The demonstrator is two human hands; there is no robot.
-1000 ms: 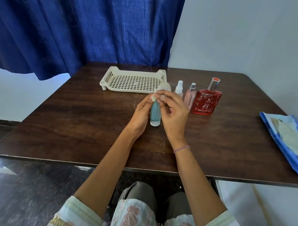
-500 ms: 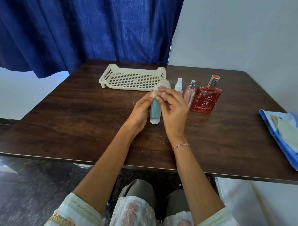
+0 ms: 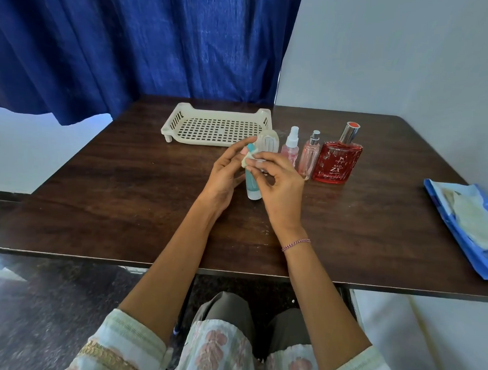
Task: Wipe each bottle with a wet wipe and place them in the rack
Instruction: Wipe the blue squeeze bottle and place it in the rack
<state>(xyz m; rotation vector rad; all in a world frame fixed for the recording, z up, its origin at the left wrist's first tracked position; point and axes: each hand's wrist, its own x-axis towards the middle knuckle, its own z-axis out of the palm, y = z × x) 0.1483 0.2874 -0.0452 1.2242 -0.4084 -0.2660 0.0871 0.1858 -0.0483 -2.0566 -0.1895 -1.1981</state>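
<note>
Home room: blue curtain (image 3: pixel 131 54), dark wooden table (image 3: pixel 119 196), plain wall (image 3: pixel 397 51).

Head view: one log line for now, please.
left hand: holds teal bottle | right hand: pinches wet wipe at its top | rack: bottle not yet in it

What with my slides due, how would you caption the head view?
Left hand holds a teal bottle while right hand rubs its top with a wipe.

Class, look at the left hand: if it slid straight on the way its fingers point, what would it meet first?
Probably the pale bottle just beyond the fingertips of the left hand, which holds the teal bottle. Depth is unclear: it might instead hit the near right corner of the rack.
</note>
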